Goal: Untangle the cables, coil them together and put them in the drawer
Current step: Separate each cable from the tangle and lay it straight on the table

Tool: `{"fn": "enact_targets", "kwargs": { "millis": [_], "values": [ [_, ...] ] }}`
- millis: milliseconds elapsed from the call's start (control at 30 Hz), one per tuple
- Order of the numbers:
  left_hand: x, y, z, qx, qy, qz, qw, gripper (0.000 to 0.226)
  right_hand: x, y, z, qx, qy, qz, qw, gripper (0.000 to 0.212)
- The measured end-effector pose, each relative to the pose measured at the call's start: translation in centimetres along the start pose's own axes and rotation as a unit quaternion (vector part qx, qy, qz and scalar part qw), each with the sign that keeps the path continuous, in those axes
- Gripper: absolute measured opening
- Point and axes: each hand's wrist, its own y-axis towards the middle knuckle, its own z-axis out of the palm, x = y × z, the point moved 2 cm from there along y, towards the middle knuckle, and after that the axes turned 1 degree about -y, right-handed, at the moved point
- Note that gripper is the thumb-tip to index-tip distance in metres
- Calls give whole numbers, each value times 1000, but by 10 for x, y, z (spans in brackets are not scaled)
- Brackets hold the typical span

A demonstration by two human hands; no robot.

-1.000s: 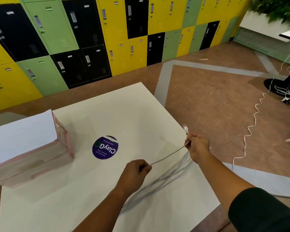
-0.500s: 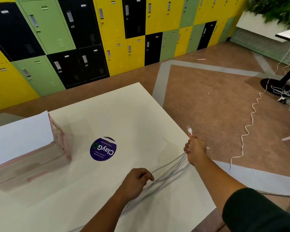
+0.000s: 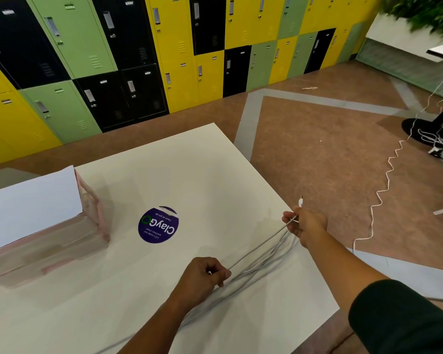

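Several thin grey cables [image 3: 260, 259] run in a loose bundle across the white table [image 3: 189, 175], from its right edge toward the near left. My right hand [image 3: 306, 224] grips their ends at the table's right edge, and a white plug [image 3: 300, 201] sticks up above the fingers. My left hand [image 3: 202, 275] pinches one strand, which stretches taut up to my right hand. The other strands lie slack and blurred on the tabletop below it. A translucent pink-framed drawer unit [image 3: 44, 226] with a white top stands at the table's left.
A round purple sticker [image 3: 158, 224] lies mid-table. Yellow, green and black lockers [image 3: 138, 60] line the far wall. On the brown floor to the right a kinked white cord [image 3: 384, 190] runs to a black round table base [image 3: 425, 131].
The strand between my hands has gone from slack to taut. My left hand stayed near the table's front; my right hand still holds the cable ends at the right edge.
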Motion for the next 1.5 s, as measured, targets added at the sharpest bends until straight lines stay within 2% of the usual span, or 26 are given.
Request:
{"fn": "enact_targets", "kwargs": {
  "millis": [100,267,467,600,800,967,1067,1333,1500],
  "values": [
    [1,1,2,11,16,0,1000,18,3,10,-1,-9,-13,-6,1000,12],
    [6,-3,4,44,54,9,998,20,7,31,-11,-75,-43,-30,996,27],
    [9,-4,9,39,88,11,995,20,-1,61,-19,-69,-103,-19,992,28],
    [27,-8,4,-17,127,1,992,10,-11,96,-34,-64,-177,-33,982,27],
    [34,-6,15,-48,232,34,971,14,-23,110,-34,-77,-305,-62,947,34],
    [44,0,16,-68,239,10,969,14,-13,90,-31,-110,-375,-116,913,18],
    [48,3,16,-71,231,0,970,17,-10,88,-30,-111,-409,-139,895,16],
    [51,6,12,-60,244,31,967,7,-11,81,-26,-108,-410,-150,893,22],
    [54,4,8,-36,244,59,967,12,-7,72,-24,-99,-443,-156,877,31]
  ]
}}
